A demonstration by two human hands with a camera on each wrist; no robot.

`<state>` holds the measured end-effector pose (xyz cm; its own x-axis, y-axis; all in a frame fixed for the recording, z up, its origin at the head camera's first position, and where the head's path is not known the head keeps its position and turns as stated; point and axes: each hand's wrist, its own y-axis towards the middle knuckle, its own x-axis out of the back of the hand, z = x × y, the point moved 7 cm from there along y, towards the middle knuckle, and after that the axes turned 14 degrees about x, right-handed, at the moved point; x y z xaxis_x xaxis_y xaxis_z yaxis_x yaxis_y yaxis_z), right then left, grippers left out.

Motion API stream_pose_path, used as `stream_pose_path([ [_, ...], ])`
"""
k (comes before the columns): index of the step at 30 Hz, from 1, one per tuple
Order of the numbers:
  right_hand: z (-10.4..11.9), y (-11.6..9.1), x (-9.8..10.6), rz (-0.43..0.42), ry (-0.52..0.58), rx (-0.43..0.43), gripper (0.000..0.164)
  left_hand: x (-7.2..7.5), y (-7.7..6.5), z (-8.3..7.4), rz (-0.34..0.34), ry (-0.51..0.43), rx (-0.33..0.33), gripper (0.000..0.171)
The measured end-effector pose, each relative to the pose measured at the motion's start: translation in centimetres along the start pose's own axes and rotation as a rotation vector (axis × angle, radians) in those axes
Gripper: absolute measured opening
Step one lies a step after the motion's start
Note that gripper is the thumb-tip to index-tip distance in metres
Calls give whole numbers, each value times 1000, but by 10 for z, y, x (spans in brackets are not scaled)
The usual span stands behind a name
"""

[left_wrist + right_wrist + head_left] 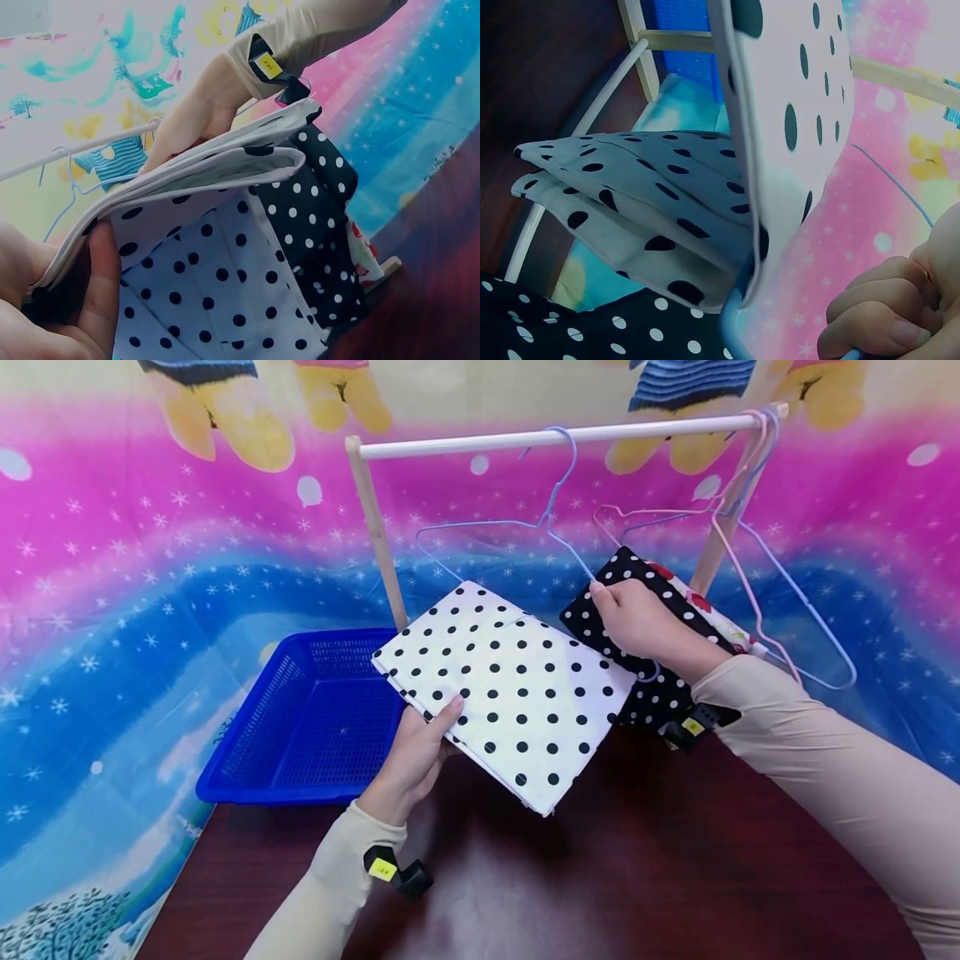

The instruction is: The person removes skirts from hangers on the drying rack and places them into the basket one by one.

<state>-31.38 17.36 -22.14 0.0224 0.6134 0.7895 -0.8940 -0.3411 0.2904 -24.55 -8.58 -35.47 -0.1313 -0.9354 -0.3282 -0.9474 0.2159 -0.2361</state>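
A folded white cloth with black dots (502, 693) lies tilted across a blue wire hanger (557, 497), whose hook is over the rack's rod. My left hand (408, 760) pinches the cloth's lower left edge, thumb on top; in the left wrist view the thumb and fingers (101, 292) have the folded layers between them. On the hanger's right shoulder, my right hand (633, 618) holds the wire with curled fingers (881, 300). The right wrist view shows the cloth hanging down on both sides of the hanger's blue bar (739, 319), which is partly hidden.
A white rod (465, 442) on wooden posts spans the back. At its right end hang a pink hanger (738, 539) and another blue hanger (813, 610), with a black dotted cloth (592, 618) and a red-patterned cloth (701, 602) there. A blue basket (300, 795) stands left on the dark table (675, 860).
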Motion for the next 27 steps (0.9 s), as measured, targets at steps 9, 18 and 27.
stream_pose_path([
  [9,0,0,1,23,-1,7,56,2,-5,2,28,42,-7,38],
  [18,-4,-1,4,45,-22,-35,56,7,-10,8,33,81,28,39],
  [27,-5,-2,7,62,-17,-24,56,10,-14,11,51,109,50,40],
])
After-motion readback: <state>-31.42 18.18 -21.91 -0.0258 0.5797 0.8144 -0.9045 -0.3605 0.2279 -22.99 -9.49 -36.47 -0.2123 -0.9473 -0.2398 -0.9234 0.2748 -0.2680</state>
